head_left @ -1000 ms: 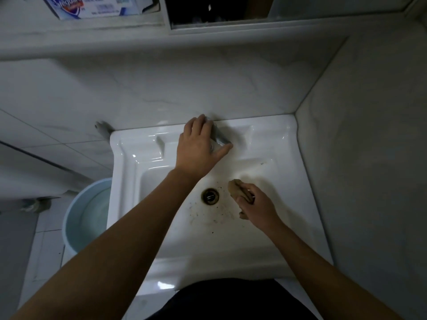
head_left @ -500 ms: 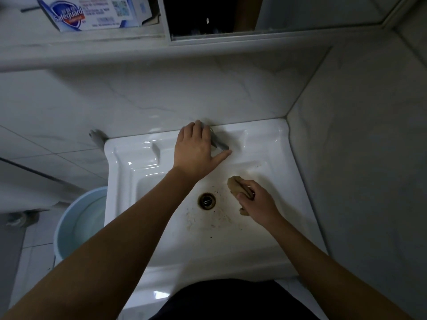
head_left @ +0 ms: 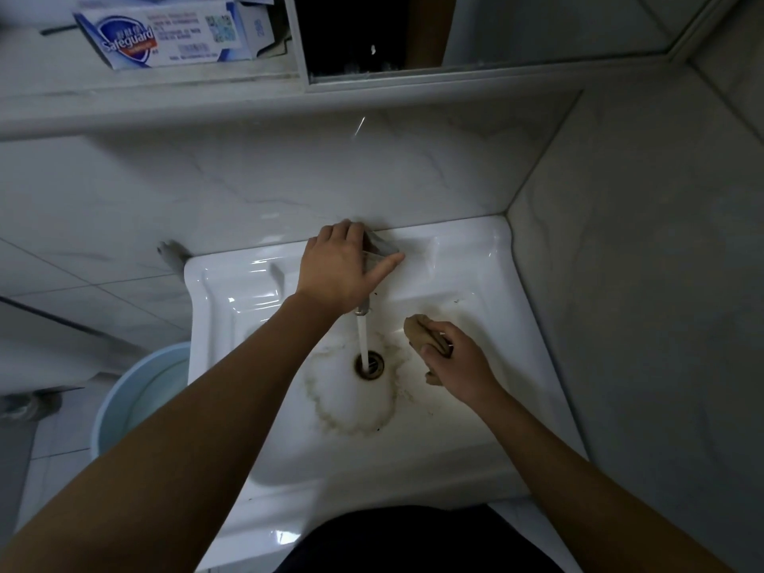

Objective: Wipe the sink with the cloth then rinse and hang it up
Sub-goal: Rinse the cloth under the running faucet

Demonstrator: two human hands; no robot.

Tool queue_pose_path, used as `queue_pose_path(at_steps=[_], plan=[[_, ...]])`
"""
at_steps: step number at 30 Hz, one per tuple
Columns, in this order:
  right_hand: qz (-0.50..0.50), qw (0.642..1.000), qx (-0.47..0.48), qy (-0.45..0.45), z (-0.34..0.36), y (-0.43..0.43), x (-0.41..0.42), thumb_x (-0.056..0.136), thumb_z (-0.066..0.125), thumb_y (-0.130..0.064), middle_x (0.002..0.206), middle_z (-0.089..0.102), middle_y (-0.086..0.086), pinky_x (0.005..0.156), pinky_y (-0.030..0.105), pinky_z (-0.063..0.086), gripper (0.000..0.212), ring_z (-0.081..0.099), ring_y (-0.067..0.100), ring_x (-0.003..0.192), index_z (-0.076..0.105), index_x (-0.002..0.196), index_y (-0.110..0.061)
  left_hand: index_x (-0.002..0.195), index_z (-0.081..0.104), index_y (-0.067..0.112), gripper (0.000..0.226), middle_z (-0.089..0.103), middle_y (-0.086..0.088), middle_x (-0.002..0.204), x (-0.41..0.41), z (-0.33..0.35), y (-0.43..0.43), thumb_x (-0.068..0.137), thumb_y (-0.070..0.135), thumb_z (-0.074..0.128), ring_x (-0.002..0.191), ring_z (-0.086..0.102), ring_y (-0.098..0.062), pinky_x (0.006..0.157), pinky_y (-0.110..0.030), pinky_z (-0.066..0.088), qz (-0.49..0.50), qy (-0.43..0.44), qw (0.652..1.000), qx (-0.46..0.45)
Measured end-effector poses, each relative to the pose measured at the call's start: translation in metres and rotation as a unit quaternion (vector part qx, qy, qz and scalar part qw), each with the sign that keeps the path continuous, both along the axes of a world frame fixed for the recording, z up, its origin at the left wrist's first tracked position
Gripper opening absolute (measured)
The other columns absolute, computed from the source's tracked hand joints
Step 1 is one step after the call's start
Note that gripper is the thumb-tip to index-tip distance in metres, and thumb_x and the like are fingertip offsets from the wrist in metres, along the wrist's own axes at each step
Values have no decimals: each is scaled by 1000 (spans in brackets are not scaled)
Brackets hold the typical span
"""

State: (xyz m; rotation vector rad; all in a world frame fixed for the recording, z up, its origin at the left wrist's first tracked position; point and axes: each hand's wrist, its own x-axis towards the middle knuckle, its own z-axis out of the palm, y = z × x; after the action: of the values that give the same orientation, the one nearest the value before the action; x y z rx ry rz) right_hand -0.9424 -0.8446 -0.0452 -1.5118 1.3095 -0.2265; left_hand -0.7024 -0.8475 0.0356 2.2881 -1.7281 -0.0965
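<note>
A white ceramic sink (head_left: 256, 308) fills the middle of the view, its basin stained brown around the drain (head_left: 370, 365). My left hand (head_left: 341, 268) grips the metal tap handle (head_left: 382, 252) at the sink's back edge. Water (head_left: 363, 339) runs from the spout straight down into the drain and spreads in a pale pool. My right hand (head_left: 459, 363) holds a crumpled brown cloth (head_left: 421, 330) against the basin floor, just right of the stream.
A light blue bucket (head_left: 136, 390) stands on the floor left of the sink. Marble wall tiles close the back and right sides. On the shelf above lies a Safeguard soap box (head_left: 165, 33), beside a mirror cabinet (head_left: 475, 31).
Water has started running from the tap under my left hand and now washes over the stained basin. My right hand keeps the cloth at the same spot.
</note>
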Motion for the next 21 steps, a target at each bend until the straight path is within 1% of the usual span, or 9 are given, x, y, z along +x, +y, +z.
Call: queue_pose_path(at_steps=[3,6,8,11,14,16,17,19,21], plan=[[3,1000,-2,0,1,2,1,86,61,-40,113,64,-8,73,40,64,50,70,14,89,53,136,-41,129,54,15,87,60,-5,128,2,1,1,81,84,35,120,54,-26,98,-42,50,3,56,998,15],[-1,1000,9,-9,1,5,2,90,62,-33,114,62,-7,69,37,65,48,71,14,87,54,137,-39,139,48,18,83,53,-4,140,5,3,6,82,78,48,130,48,-25,106,-45,46,2,148,989,20],[2,1000,15,-6,-3,7,3,90,62,-32,114,62,-5,70,38,65,47,71,13,85,54,137,-38,143,46,19,73,52,-3,145,4,1,23,88,66,56,135,45,-23,111,-40,42,29,192,981,-18],[6,1000,28,-2,-9,12,8,90,63,-32,112,63,-8,73,40,64,47,71,13,85,54,136,-36,141,50,15,54,57,-3,142,-5,-16,71,96,44,59,133,49,-20,107,-32,40,142,230,959,-91],[1,998,59,-18,-11,17,21,92,64,-25,106,63,-9,67,30,63,45,70,11,83,56,136,-30,123,62,18,31,69,-1,120,-14,-44,122,96,32,60,113,64,-19,91,-34,51,249,298,921,-42],[13,997,69,-23,-11,19,36,92,64,-23,104,62,-9,61,24,60,44,69,10,82,57,135,-28,102,70,20,13,73,2,100,-17,-65,144,94,26,62,98,70,-18,80,-28,49,292,344,892,28],[17,997,75,-28,-11,19,44,92,64,-22,104,62,-7,60,24,60,43,69,10,81,58,134,-27,93,70,21,8,73,4,92,-17,-73,151,93,25,63,93,71,-18,78,-29,50,306,367,877,53],[28,996,80,-42,-9,19,62,91,67,-24,107,62,-6,58,22,58,40,69,8,79,60,130,-27,85,71,21,11,75,3,85,-15,-84,154,92,26,64,88,73,-21,81,-38,57,328,434,836,73],[49,996,63,-32,-9,17,79,89,69,-31,101,62,-9,58,18,53,30,68,8,80,62,118,-30,93,72,15,16,77,-4,92,-14,-85,147,94,28,63,88,74,-25,82,-43,58,340,516,782,78]])
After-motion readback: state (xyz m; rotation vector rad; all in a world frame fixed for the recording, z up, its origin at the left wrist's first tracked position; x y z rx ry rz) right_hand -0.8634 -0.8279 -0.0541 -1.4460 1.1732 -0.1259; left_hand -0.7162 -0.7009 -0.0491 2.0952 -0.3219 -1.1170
